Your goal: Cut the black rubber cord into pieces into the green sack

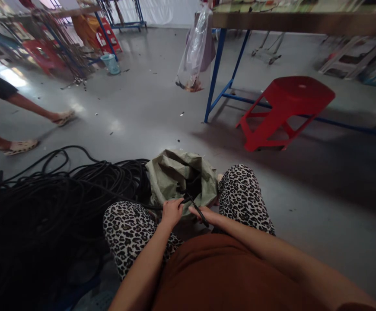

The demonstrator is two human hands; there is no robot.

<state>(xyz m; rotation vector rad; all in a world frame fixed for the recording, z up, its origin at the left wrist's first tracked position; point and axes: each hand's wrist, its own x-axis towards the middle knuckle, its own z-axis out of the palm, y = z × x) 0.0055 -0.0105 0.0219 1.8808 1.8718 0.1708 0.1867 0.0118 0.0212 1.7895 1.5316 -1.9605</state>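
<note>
Between my knees stands an open woven sack point(162, 177) with dark pieces inside. My left hand point(172, 211) is closed around a black hose point(142, 204) that runs in from the left, its end over the sack's near rim. In my right hand point(205, 214) is a dark tool point(198, 211), which looks like scissors or cutters, with its tip close to the hose end. A large heap of black hose point(78, 181) lies in loops on the floor to the left.
A red stool point(291, 99) stands ahead on the right beside a blue-legged table point(272, 22). From its corner hangs a clear plastic bag point(194, 56). A person's feet point(63, 117) are at the left. Farther back is a light blue basket point(110, 64).
</note>
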